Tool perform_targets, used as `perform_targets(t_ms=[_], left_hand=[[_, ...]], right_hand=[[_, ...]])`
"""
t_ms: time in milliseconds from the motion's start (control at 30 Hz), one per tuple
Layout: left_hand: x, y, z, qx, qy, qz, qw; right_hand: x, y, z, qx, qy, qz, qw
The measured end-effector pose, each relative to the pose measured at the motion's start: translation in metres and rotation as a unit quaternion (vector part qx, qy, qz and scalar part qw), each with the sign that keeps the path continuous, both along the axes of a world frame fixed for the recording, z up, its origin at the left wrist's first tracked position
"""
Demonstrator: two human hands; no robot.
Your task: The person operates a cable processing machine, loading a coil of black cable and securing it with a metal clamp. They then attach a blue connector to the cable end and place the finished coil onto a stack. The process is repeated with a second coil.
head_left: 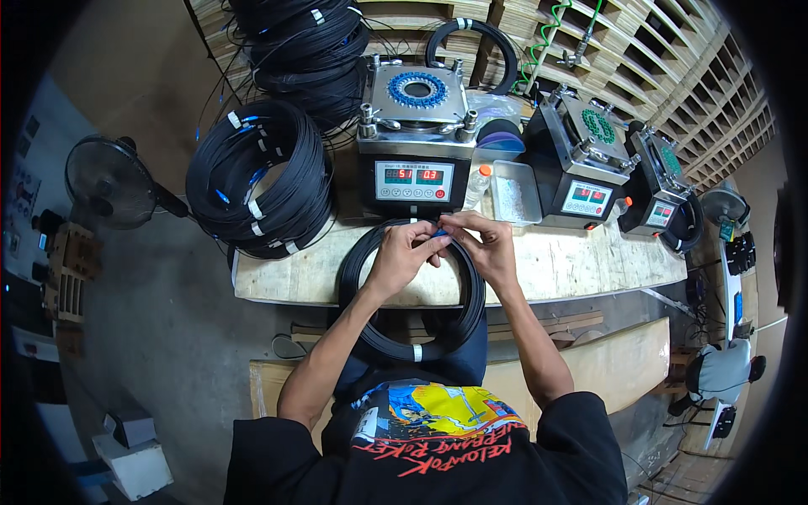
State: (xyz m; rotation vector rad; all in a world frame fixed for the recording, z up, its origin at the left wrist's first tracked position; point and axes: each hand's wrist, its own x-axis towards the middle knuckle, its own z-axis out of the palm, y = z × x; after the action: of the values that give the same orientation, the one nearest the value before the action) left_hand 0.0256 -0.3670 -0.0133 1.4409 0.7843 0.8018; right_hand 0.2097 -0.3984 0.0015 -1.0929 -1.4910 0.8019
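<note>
A small blue cable connector [440,233] is pinched between my two hands above the front edge of the bench. The fingers of my left hand [405,254] close on it from one side, and those of my right hand [486,246] from the other. Fingertips cover most of the connector. Beneath my hands a coil of black cable [351,290], bound with white tape, hangs partly over the bench edge toward my lap. Just beyond stands a polishing machine [414,151] with red digits on its panel and a ring of blue connectors [417,88] on its top plate.
Large black cable coils [261,202] stack up on the left of the bench [539,261]. To the right are a clear bottle [477,187], a clear tray [516,194] and two more machines [581,164] with green rings. A fan [114,181] stands left; another person [724,370] sits far right.
</note>
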Motion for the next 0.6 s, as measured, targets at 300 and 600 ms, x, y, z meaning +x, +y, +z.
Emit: perform_targets(t_ms=[300, 600], left_hand=[[-0.008, 0.003, -0.005, -0.034, -0.084, -0.031, 0.995], [-0.012, 0.007, -0.008, -0.077, -0.122, -0.057, 0.988]], right_hand=[[0.007, -0.002, 0.002, -0.133, 0.128, 0.114, 0.976], [0.012, 0.002, 0.002, -0.174, 0.104, 0.153, 0.967]])
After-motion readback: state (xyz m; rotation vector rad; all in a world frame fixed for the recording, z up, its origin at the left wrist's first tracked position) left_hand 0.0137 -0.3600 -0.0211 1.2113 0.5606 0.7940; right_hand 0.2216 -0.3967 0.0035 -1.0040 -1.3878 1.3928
